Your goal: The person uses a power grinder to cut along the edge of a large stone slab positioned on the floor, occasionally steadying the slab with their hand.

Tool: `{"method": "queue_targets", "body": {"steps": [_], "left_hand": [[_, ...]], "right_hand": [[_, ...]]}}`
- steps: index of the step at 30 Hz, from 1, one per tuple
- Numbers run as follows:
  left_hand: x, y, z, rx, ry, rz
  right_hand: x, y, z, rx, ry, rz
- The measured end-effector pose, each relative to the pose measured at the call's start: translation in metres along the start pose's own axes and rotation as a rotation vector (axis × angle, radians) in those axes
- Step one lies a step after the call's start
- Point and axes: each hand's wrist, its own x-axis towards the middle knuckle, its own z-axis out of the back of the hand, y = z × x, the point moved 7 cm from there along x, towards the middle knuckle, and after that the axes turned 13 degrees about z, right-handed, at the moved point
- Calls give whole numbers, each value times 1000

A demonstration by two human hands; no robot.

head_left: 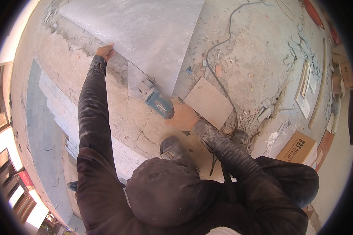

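In the head view, the right hand (pixel 183 116) is gripping the blue angle grinder (pixel 156 100) closed-fisted at the edge of the large grey tile (pixel 145 35), while the left hand (pixel 105 51) is pressing flat, fingers spread, on the tile's left edge. The power cord (pixel 219 70) is trailing through rubble (pixel 262 113); a snag could be jerking the disc off line, chipping the tile or kicking toward the left arm.

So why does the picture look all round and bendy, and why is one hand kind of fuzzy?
In the head view, the fisheye lens bends straight edges near the black rim; the right hand on the blue grinder looks smeared, probably from motion or dust; the left hand on the big grey tile looks sharper; the left edge is washed out by bright daylight.
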Motion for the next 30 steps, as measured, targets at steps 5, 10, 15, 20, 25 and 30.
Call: {"method": "queue_targets", "body": {"steps": [5, 10, 15, 20, 25, 30], "left_hand": [[9, 0, 7, -17, 16, -22], [10, 0, 5, -13, 19, -14], [7, 0, 3, -28, -17, -9], [7, 0, 4, -48, -3, -16], [12, 0, 7, -38, -3, -12], [12, -1, 4, -21, 14, -11]], "right_hand": [[1, 2, 0, -9, -12, -3], [-2, 2, 3, -17, -14, 8], [-6, 1, 3, -52, -5, 17], [-11, 3, 5, -35, 12, 4], [-10, 3, 5, -51, 24, -5], [-6, -3, 1, -67, 5, -12]]}}
